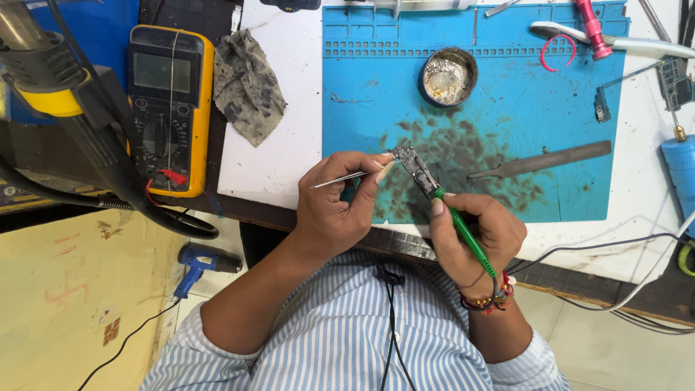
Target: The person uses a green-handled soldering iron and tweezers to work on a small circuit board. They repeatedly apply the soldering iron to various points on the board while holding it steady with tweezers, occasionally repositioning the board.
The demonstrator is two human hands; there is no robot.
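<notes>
Left hand: fingers closed on thin metal tweezers and edge of small circuit board, board held just above near edge of blue mat. Right hand: fingers gripping green-handled tool, tip touching board. Solder tin and flat metal file on mat. Yellow multimeter far left, grey rag on bench beside it.

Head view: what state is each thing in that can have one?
Left hand: pinching tweezers.
Right hand: gripping green-handled tool.
Circuit board: held above blue mat.
Round tin: open.
Multimeter: screen blank.
Rag: crumpled.
</notes>
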